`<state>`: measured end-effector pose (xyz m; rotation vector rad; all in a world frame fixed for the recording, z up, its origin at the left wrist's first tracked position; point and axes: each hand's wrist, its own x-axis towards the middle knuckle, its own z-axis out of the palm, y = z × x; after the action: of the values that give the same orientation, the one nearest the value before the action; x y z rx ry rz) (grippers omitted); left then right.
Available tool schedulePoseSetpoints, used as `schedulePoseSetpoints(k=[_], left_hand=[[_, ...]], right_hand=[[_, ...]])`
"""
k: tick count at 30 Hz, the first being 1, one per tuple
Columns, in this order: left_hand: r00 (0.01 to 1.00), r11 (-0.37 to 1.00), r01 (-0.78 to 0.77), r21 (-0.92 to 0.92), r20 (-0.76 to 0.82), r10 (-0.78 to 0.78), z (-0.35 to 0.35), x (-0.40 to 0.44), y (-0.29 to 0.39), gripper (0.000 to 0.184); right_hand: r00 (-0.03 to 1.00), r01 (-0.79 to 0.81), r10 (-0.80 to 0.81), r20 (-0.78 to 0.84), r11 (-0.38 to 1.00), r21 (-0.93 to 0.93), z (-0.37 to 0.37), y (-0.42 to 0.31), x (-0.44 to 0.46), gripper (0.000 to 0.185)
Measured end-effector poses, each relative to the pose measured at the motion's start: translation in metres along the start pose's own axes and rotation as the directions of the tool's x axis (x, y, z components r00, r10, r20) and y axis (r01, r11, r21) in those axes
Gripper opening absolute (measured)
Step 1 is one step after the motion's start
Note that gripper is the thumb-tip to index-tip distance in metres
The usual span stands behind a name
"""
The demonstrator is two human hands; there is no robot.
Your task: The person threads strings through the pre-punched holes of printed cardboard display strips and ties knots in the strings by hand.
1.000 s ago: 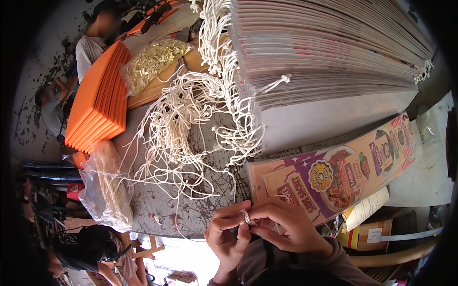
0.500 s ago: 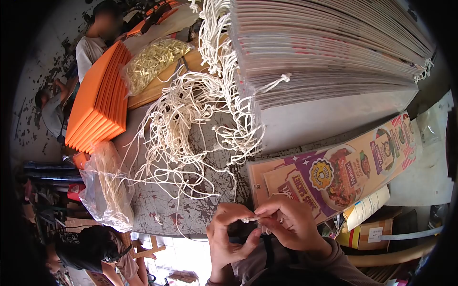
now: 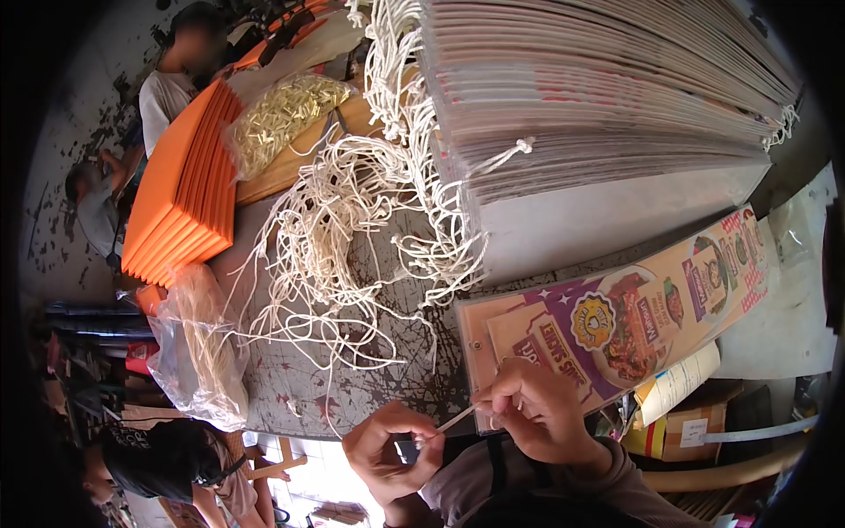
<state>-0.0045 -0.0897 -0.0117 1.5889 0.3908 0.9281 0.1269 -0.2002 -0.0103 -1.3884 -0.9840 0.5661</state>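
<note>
Both bare hands are at work right at the near edge of the scratched dark-grey worktop (image 3: pixel 264 396), with a thin white cord (image 3: pixel 458 419) running straight between them! The left hand (image 3: pixel 392 451) curls into a ring, thumb and forefinger narrowed on one end; the right hand (image 3: pixel 539 414) pinches the other, fingers bunched close, over the near-left corner of a long tan-and-purple printed panel in clear plastic (image 3: pixel 638 321). Whether the cord carries a knot inside those fingers, I can't tell.

And look at the middle of the worktop: a loose tangle of white cords (image 3: pixel 317 229) sprawls there, stray strands trailing toward the near edge. Just to its right towers a thick stack of plastic-covered printed sheets (image 3: pixel 607 114), one knotted cord end (image 3: pixel 525 145) poking out at the side.

Over on the left edge sits a block of bright orange folded sheets (image 3: pixel 176 185), beside a clear bag of small gold-coloured pieces (image 3: pixel 286 114). Nearer the left corner, a clear plastic bag of pale strands (image 3: pixel 207 352) slumps, and past that edge a person in a black shirt (image 3: pixel 154 462) bends.
</note>
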Motion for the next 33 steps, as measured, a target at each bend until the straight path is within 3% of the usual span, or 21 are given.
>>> schedulePoseSetpoints(k=[2,5,7,8,10,11,12,15,18,26,29,30,32,33], left_hand=[[1.0,1.0,0.008,-0.026,-0.005,-0.008,-0.005,-0.001,-0.001,0.013],[0.947,0.964,0.241,-0.109,-0.192,-0.258,-0.007,-0.003,-0.003,0.017],[0.936,0.973,0.209,-0.098,-0.268,-0.229,-0.005,-0.004,-0.011,0.017],[0.917,0.979,0.185,-0.084,-0.343,-0.203,-0.005,-0.004,-0.015,0.017],[0.926,0.984,0.167,-0.056,-0.335,-0.176,-0.009,-0.005,-0.018,0.018],[0.928,0.985,0.161,-0.066,-0.329,-0.174,-0.009,-0.006,-0.018,0.018],[0.93,0.985,0.156,-0.079,-0.323,-0.174,-0.01,-0.005,-0.019,0.018],[0.927,0.981,0.16,-0.113,-0.324,-0.189,-0.012,-0.002,-0.018,0.019],[0.928,0.984,0.113,-0.136,-0.338,-0.153,-0.014,-0.001,-0.02,0.021],[0.922,0.988,0.065,-0.137,-0.371,-0.113,-0.014,0.002,-0.018,0.021],[0.919,0.982,0.098,-0.162,-0.364,-0.152,-0.011,0.004,-0.019,0.021],[0.914,0.981,0.147,-0.129,-0.362,-0.184,-0.007,0.006,-0.019,0.023],[0.908,0.976,0.195,-0.095,-0.359,-0.216,-0.004,0.005,-0.019,0.026],[0.916,0.975,0.205,-0.082,-0.336,-0.221,-0.004,0.004,-0.021,0.025]], right_hand=[[1.0,-0.017,0.018,0.023,1.0,-0.015,0.003,-0.002,0.003,0.011],[0.999,0.001,-0.002,-0.054,1.0,-0.016,0.009,0.0,0.007,0.011],[0.967,0.23,-0.255,-0.021,0.903,-0.363,0.009,0.002,0.009,0.017],[0.966,0.232,-0.259,-0.024,0.901,-0.366,0.006,-0.003,0.008,0.017],[0.944,0.285,-0.324,0.052,0.73,-0.621,-0.006,-0.016,0.002,0.023],[0.95,0.289,-0.287,0.124,0.652,-0.701,-0.014,-0.016,-0.006,0.037],[0.95,0.29,-0.286,0.127,0.648,-0.705,-0.02,-0.018,-0.012,0.037],[0.994,0.101,-0.016,0.108,0.503,-0.858,-0.039,-0.022,-0.026,0.063],[0.999,0.037,0.012,0.047,0.427,-0.903,-0.057,-0.016,-0.039,0.066],[0.999,0.023,-0.04,0.004,0.461,-0.887,-0.082,-0.019,-0.049,0.049],[0.97,0.09,-0.242,0.01,0.32,-0.943,-0.095,-0.028,-0.042,0.031],[0.971,0.089,-0.241,0.01,0.32,-0.943,-0.096,-0.031,-0.036,0.031],[0.91,-0.051,-0.392,-0.132,0.21,-0.976,-0.095,-0.037,-0.02,0.024],[0.91,-0.053,-0.392,-0.133,0.21,-0.976,-0.094,-0.036,-0.013,0.024]])
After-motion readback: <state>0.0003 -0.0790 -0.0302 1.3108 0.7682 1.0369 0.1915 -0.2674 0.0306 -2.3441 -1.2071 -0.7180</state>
